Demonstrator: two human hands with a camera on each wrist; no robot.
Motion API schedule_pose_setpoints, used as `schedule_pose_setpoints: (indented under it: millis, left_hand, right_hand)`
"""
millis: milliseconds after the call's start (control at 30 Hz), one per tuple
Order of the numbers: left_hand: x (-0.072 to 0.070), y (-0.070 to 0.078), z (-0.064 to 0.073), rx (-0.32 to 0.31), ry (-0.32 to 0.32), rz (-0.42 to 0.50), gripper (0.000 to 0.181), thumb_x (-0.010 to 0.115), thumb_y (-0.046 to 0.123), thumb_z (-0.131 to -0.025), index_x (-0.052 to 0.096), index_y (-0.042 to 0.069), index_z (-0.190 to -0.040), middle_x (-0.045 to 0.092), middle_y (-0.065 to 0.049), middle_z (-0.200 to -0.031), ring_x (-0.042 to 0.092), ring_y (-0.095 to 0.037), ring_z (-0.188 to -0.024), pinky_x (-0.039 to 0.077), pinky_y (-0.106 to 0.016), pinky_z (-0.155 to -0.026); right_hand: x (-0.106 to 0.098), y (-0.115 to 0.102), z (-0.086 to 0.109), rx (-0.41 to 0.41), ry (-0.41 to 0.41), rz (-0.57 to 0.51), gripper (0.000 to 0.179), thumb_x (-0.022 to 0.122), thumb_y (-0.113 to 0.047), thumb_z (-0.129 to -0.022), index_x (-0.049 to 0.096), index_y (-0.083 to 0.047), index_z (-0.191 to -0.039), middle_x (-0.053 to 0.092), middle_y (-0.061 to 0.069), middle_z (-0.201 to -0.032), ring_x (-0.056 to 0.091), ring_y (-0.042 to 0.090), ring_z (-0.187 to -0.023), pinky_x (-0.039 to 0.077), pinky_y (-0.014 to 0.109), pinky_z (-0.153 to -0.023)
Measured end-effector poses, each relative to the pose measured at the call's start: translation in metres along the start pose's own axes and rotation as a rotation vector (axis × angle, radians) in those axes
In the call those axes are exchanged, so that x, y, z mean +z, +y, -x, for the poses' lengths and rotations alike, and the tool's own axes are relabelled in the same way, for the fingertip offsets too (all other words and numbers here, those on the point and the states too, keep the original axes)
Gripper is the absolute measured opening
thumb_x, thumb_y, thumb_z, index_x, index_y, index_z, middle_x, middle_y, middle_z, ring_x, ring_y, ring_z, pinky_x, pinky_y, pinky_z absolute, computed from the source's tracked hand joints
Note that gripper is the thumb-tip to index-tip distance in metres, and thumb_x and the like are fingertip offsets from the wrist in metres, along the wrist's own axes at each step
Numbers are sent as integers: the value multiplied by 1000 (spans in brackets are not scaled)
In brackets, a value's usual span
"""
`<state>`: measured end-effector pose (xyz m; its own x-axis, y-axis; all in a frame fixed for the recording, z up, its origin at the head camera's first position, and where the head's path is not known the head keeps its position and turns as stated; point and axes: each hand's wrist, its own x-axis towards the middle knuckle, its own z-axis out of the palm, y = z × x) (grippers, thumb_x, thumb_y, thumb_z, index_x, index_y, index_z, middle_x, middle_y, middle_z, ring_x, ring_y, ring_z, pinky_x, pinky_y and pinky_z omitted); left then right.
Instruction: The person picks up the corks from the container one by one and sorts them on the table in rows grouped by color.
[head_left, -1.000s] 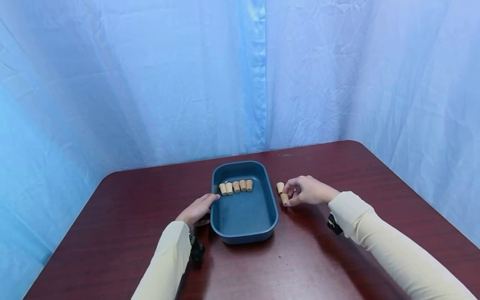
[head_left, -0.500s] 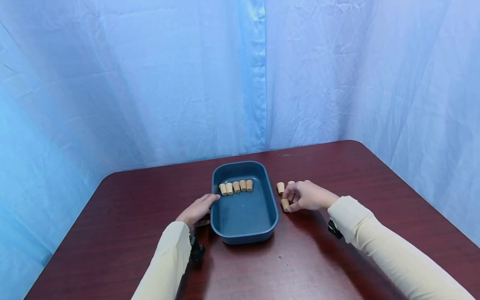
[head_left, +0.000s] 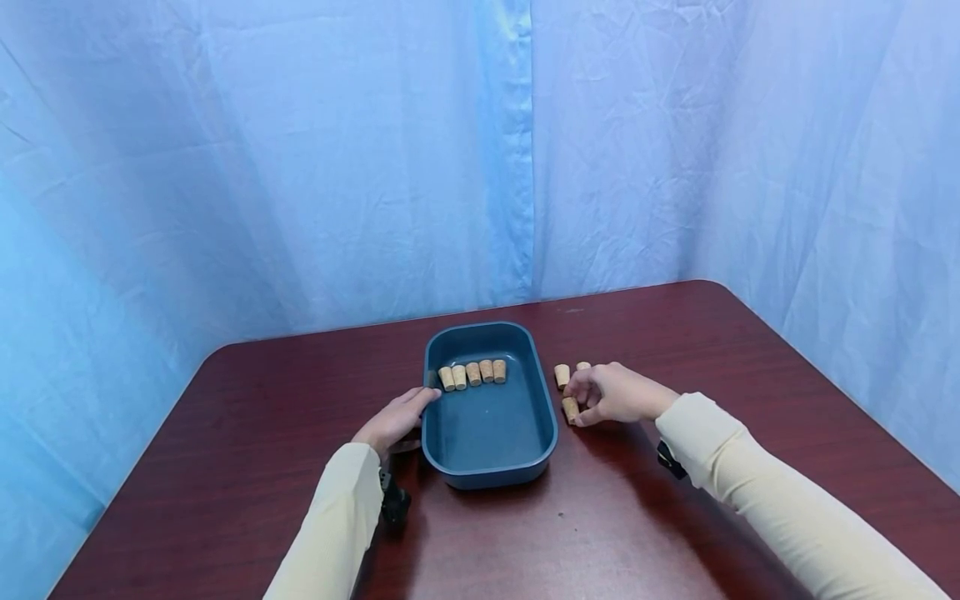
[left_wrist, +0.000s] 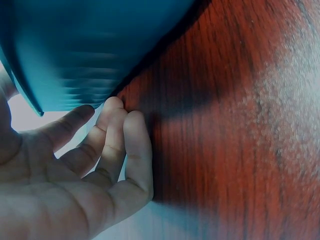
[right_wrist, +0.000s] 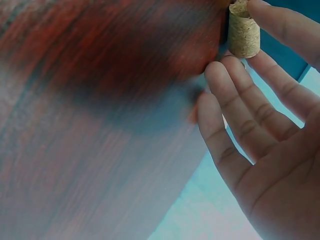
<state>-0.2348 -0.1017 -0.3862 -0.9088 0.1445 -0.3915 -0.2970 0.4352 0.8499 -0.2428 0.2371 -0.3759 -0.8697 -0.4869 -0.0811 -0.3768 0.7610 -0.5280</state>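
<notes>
My left hand (head_left: 393, 421) grips the left wall of a dark blue tub (head_left: 491, 429). Its thumb laps over the rim, and in the left wrist view the fingers (left_wrist: 137, 145) lie along the outer wall near the tabletop. Inside the tub, several tapered cork stoppers (head_left: 473, 373) lie side by side in a row towards the far end. On the right, my right hand (head_left: 618, 392) pinches a cork stopper (right_wrist: 244, 37) between thumb and index finger, low over the table beside the tub. Its other fingers are loosely bent.
Beyond the pinched stopper, a second cork stopper (head_left: 562, 377) lies near the tub's right wall. Another stopper (head_left: 583, 365) shows partly behind my right hand. The dark red wooden table (head_left: 247, 467) has rounded far corners, with pale blue curtains (head_left: 375, 167) hanging behind and at both sides.
Over the past second my right hand has shifted slightly towards me with the cork stopper, opening a gap to the one behind and uncovering another. The left hand and tub have stayed put.
</notes>
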Motion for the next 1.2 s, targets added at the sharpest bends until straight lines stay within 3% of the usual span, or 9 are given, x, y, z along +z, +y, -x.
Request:
schedule_pose_setpoints:
  millis: [467,900,1200]
  left_hand:
    - [0,0,1,1,3,-4,63,42,40,-108,32,4,-158,46,-25,-149,50,-40,-126,47,-56,-104]
    - [1,-1,-1,1,5,-12,62,42,40,-108,33,5,-157,49,-24,-146,53,-38,-125,48,-54,-103]
    - [-1,0,1,0,-10,14,62,43,41,-108,33,5,-158,46,-24,-149,50,-40,-130,46,-55,-105]
  right_hand:
    - [-1,0,0,18,-15,25,23,84,-9,-82,70,-8,-101,63,0,-87,57,14,-82,51,31,-75]
    - [-7,0,0,-10,-36,35,29,83,-11,-83,72,-7,-110,63,0,-91,57,15,-84,51,29,-71]
    - [-22,-6,-4,-46,71,-10,27,75,-15,-92,71,-2,-115,70,2,-95,67,20,-86,57,35,-75]
